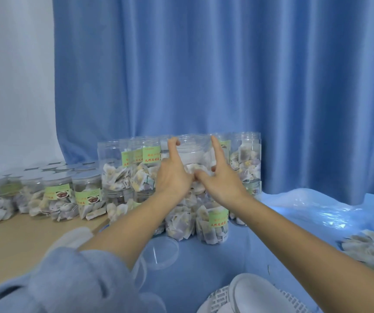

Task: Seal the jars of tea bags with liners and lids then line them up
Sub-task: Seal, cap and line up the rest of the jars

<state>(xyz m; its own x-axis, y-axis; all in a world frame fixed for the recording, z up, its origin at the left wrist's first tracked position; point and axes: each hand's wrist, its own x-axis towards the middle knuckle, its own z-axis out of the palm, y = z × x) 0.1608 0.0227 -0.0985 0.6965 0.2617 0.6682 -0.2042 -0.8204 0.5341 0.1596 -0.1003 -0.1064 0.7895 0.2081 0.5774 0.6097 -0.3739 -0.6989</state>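
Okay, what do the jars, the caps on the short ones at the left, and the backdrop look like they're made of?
jars: clear plastic, probably; tea bags show through the glossy, thin-looking walls.
caps: matte silvery, maybe aluminium or coated plastic; cannot tell which.
backdrop: blue fabric, hanging in soft vertical folds with a slight sheen.

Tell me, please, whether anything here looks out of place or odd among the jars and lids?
One clear lid lies loose on the blue cloth in front of the stacked jars, on no jar. A heap of loose tea bags sits at the right edge, outside any jar. Nothing looks spilled or damaged.
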